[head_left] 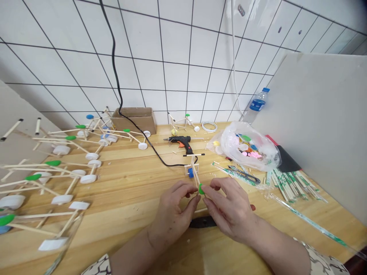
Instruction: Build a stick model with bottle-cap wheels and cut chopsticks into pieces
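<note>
A small stick tricycle (195,175) stands in front of me, made of thin wooden sticks, with a black-tipped handlebar (194,155) and a blue bottle cap (191,173) as a wheel. My left hand (176,206) pinches the near end of its frame between thumb and fingers. From the other side, my right hand (231,206) holds a green oval piece (201,188) at that same end of the sticks. My fingertips partly cover the green piece and the joint beneath it. Under my hands lies a dark flat tool (204,222), partly hidden.
Several stick tricycles (91,156) crowd the left side. A glue gun (182,143) lies beyond my hands, its black cable running up the wall. A bag of caps (246,147), a utility knife (243,175), wrapped sticks (292,185) and a water bottle (257,105) are right.
</note>
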